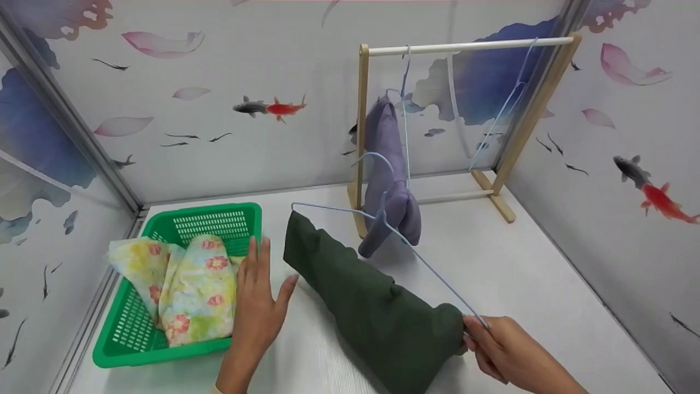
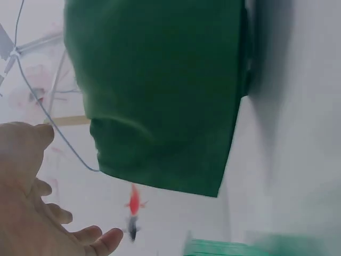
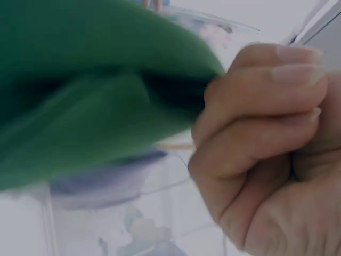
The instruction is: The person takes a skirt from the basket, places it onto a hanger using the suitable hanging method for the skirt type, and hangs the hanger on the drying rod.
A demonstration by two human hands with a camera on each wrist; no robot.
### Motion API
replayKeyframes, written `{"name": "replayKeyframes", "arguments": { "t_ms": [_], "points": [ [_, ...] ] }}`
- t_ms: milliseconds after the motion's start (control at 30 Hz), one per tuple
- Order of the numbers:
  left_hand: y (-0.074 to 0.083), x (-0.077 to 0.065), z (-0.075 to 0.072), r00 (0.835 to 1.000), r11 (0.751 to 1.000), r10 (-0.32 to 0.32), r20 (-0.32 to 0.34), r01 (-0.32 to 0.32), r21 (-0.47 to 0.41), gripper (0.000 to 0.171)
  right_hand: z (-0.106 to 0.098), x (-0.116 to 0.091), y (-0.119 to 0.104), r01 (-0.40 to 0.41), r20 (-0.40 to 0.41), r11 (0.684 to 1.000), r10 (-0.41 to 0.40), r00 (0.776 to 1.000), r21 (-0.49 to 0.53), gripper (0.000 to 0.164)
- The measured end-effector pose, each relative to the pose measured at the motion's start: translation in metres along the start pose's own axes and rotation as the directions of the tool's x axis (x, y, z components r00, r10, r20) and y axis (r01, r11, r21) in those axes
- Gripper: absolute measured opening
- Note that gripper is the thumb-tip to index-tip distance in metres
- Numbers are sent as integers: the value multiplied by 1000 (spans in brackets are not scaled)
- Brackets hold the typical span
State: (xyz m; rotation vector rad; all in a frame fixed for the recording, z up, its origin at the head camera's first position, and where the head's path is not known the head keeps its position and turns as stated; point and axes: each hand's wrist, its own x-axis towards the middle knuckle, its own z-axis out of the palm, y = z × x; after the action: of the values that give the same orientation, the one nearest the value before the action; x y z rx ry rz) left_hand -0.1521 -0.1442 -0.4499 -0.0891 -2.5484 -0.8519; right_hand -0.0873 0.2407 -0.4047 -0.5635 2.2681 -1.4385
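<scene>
A dark green garment [image 1: 377, 306] hangs at a slant from a light blue clothes hanger [image 1: 437, 276] above the white table. My right hand [image 1: 508, 347] grips the hanger's right end beside the cloth. In the right wrist view, the curled fingers [image 3: 256, 122] stand close against the garment's edge. My left hand [image 1: 254, 309] holds nothing, its fingers extended, between the garment's left end and the green basket [image 1: 254, 219]. The left wrist view has this hand [image 2: 24, 186] beside the hanger's other end, apart from the green cloth [image 2: 160, 96].
Flower-patterned yellow cloth [image 1: 202, 295] lies in the basket, partly over its left rim. Behind the green garment stands a wooden rack [image 1: 361, 115]. A purple garment [image 1: 385, 148] hangs on it at the left, and a bare hanger [image 1: 497, 117] at the right. Printed panels enclose the table.
</scene>
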Motion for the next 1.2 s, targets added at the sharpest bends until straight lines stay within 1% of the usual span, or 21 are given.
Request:
{"name": "replayKeyframes", "arguments": {
  "t_ms": [33,100,167,233,333,400,433,500,567,600,633,733,800,833,867,967,1000,1067,1133,1167,1200],
  "points": [
    [1,5,-3,1000,1000,1,-22,-2,-31,79,-3,-1,0,34,12,999,-34,999,4,42],
    [2,13,-8,999,996,-6,-36,2,-88,77,-7,-1,0,84,41,996,-85,996,37,40],
    [2,20,-13,999,990,-30,-20,27,-137,76,-10,-2,1,121,65,991,-124,990,49,39],
    [0,24,-17,998,980,-56,-1,54,-191,74,-12,-3,3,138,82,989,-142,986,62,38],
    [-4,28,-21,998,953,-65,13,66,-295,69,-16,-3,5,179,92,983,-182,979,41,38],
    [-7,29,-24,999,917,-49,8,48,-396,63,-19,-3,6,229,98,973,-230,968,15,37],
    [-8,30,-26,999,893,-39,3,36,-449,57,-21,-3,6,255,102,967,-254,962,0,36],
    [-10,30,-28,1000,831,-29,-5,22,-556,41,-24,-2,5,289,107,957,-285,952,-21,36],
    [-12,30,-31,1000,759,-25,-9,13,-651,23,-27,-2,3,298,107,954,-293,950,-35,37],
    [-13,29,-32,1000,722,-23,-8,11,-692,19,-28,-2,2,294,105,955,-288,952,-40,37],
    [-14,29,-33,1000,683,-21,-6,10,-730,18,-29,-2,1,285,102,958,-280,955,-37,37],
    [-14,26,-38,1000,558,-3,-5,-3,-830,25,-32,0,-2,272,96,962,-267,959,-41,36],
    [-13,23,-39,1000,460,0,-19,-17,-888,27,-33,1,-4,262,85,964,-258,962,-40,36],
    [-12,21,-40,1000,419,-7,-31,-25,-908,28,-33,2,-5,259,83,965,-255,963,-39,35],
    [-10,20,-40,999,379,-16,-44,-35,-925,29,-33,3,-6,254,82,967,-251,964,-30,35],
    [-6,17,-39,994,287,-54,-99,-80,-955,31,-31,5,-6,246,72,969,-245,967,-7,35],
    [-5,17,-39,991,266,-62,-114,-94,-959,32,-29,5,-6,245,68,970,-244,967,3,34],
    [-4,17,-38,987,233,-75,-139,-118,-965,33,-26,6,-5,240,49,970,-241,969,29,33],
    [-4,17,-37,986,211,-80,-146,-127,-969,33,-23,7,-3,240,12,970,-241,971,35,33],
    [-4,17,-36,986,213,-83,-144,-124,-969,32,-23,7,-3,240,-8,970,-239,971,35,33],
    [-4,17,-36,987,222,-84,-137,-115,-968,31,-22,8,-2,241,-32,970,-240,970,30,32]
  ]
}}
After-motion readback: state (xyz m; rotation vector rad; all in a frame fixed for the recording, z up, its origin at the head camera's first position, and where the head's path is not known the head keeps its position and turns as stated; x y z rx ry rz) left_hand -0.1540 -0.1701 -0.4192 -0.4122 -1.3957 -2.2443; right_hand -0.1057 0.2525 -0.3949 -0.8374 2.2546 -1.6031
